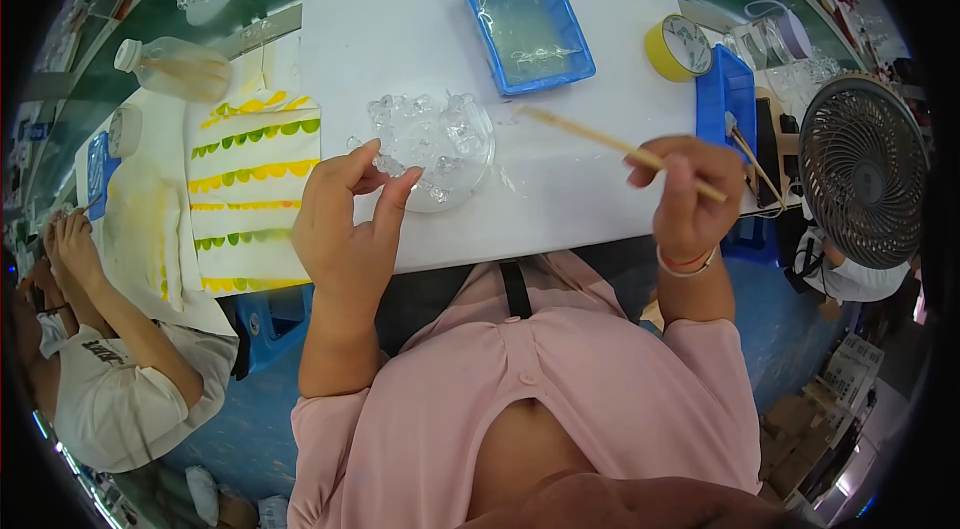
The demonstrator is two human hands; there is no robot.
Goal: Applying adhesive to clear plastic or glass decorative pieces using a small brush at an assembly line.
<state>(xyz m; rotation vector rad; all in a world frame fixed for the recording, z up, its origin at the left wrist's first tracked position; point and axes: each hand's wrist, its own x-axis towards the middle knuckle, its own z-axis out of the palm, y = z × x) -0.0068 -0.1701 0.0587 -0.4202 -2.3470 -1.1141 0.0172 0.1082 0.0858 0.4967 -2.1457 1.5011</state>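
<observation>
My left hand pinches a small clear plastic-looking piece between thumb and forefinger, at the near left side of a round clear dish. Several similar transparent pieces lie in that dish. In my right hand is a thin wooden-handled brush, slanting up to the left. Its pale bristle tip is in the air over the white table, right of the dish. Beyond the dish, a blue plastic tray contains a clear, slightly yellowish liquid or film.
A yellow tape roll, a blue bin and a black fan stand at the right. A lying plastic bottle and paper strips with yellow and green scallops are at the left. Another person's hands work far left.
</observation>
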